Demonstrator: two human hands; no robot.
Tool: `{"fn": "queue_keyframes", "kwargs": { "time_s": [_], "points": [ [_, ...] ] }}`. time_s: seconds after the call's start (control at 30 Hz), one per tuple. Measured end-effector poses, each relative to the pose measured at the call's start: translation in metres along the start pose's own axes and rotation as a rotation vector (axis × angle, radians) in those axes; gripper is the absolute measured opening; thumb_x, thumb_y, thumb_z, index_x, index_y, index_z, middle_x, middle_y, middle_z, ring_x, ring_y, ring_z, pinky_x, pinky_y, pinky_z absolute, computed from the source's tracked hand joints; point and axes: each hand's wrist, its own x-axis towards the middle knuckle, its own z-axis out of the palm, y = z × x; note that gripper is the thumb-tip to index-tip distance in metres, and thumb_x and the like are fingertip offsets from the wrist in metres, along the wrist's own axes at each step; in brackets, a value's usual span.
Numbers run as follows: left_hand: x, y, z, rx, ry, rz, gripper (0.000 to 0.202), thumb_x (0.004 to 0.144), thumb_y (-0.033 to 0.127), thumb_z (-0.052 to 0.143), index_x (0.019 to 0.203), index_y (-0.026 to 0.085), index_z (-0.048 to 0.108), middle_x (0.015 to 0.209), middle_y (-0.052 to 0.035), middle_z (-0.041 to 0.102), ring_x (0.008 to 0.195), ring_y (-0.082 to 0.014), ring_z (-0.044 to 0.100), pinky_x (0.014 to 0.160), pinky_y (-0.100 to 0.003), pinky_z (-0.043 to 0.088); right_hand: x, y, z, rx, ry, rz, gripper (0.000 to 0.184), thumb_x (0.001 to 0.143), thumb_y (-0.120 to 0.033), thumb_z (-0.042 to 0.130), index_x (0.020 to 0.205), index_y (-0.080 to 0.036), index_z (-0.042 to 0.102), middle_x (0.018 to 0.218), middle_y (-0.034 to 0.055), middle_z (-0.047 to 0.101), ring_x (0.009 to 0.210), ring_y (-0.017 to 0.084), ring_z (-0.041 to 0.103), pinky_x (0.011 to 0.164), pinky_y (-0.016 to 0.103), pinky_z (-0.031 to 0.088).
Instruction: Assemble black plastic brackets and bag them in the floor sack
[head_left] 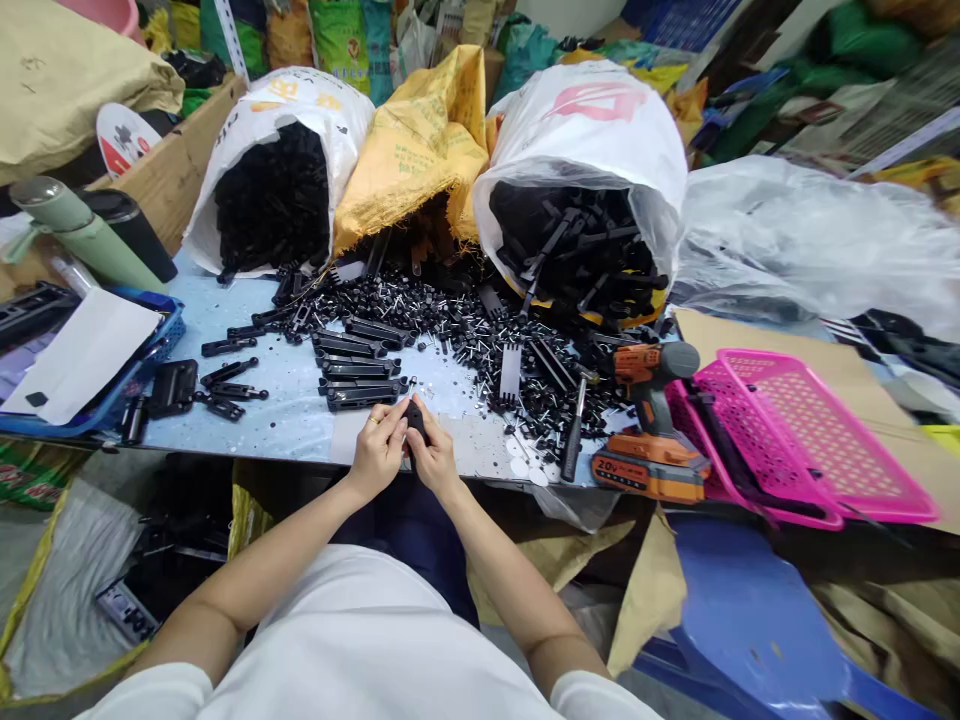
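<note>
At the table's front edge, my left hand (377, 448) and my right hand (436, 452) come together on a small black plastic part (415, 420). The fingertips of both hands pinch it, and they hide much of its shape. A thin metal pin or screw (412, 384) shows at its upper end, by my left fingertips. Just beyond my left hand lies a row of long black plastic pieces (364, 370), side by side. Farther back, a spread heap of small screws and black bits (420, 305) covers the tabletop (289, 415).
White sacks (300, 95) (592, 110) and a yellow sack (420, 150) spill black parts at the back. Rightward are a hammer (575, 430), an orange cordless drill (652, 420) and pink baskets (870, 440). A blue tray (169, 335) and green bottle (82, 225) stand left.
</note>
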Motion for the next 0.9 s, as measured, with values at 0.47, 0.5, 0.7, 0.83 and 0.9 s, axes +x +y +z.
{"fn": "queue_keyframes", "kwargs": {
  "time_s": [0.47, 0.5, 0.7, 0.83, 0.9],
  "points": [
    [0.008, -0.017, -0.023, 0.558, -0.800, 0.436, 0.041, 0.082, 0.006, 0.045, 0.117, 0.024, 0.057, 0.113, -0.0084, 0.060, 0.120, -0.0272, 0.044, 0.106, -0.063, 0.013, 0.111, 0.057, -0.193, -1.090, 0.308, 0.119, 0.045, 0.093, -0.033, 0.035, 0.130, -0.013, 0.047, 0.116, 0.0166, 0.056, 0.107, 0.028, 0.048, 0.089, 0.040, 0.041],
    [0.012, -0.016, -0.022, 0.602, -0.838, 0.458, 0.040, 0.083, 0.006, 0.043, 0.116, 0.023, 0.058, 0.104, -0.0081, 0.062, 0.112, -0.0254, 0.050, 0.106, -0.063, 0.013, 0.125, 0.066, -0.209, -1.131, 0.319, 0.166, 0.043, 0.092, -0.031, 0.036, 0.129, -0.012, 0.047, 0.116, 0.0171, 0.055, 0.107, 0.028, 0.047, 0.088, 0.040, 0.041],
    [0.014, -0.007, -0.021, 0.878, -0.721, 0.237, 0.040, 0.082, 0.002, 0.040, 0.117, 0.014, 0.057, 0.093, -0.0115, 0.062, 0.092, -0.0237, 0.055, 0.094, -0.050, 0.034, 0.203, 0.099, -0.232, -1.127, 0.298, 0.345, 0.043, 0.089, -0.032, 0.044, 0.127, -0.010, 0.043, 0.116, 0.0182, 0.054, 0.108, 0.027, 0.046, 0.088, 0.037, 0.038],
    [0.007, -0.009, -0.024, 0.966, -0.704, 0.114, 0.040, 0.083, 0.003, 0.040, 0.118, 0.012, 0.056, 0.096, -0.0137, 0.061, 0.092, -0.0261, 0.054, 0.083, -0.044, 0.040, 0.247, 0.103, -0.215, -1.096, 0.383, 0.366, 0.052, 0.085, -0.023, 0.051, 0.131, -0.007, 0.034, 0.120, 0.0214, 0.050, 0.114, 0.029, 0.041, 0.092, 0.040, 0.034],
    [0.004, -0.012, -0.024, 0.954, -0.722, 0.101, 0.038, 0.085, 0.008, 0.044, 0.121, 0.012, 0.054, 0.097, -0.0131, 0.060, 0.092, -0.0261, 0.054, 0.080, -0.042, 0.041, 0.260, 0.101, -0.211, -1.031, 0.393, 0.402, 0.059, 0.085, -0.020, 0.050, 0.135, -0.003, 0.024, 0.119, 0.0233, 0.050, 0.112, 0.025, 0.043, 0.092, 0.038, 0.033]
  ]
}}
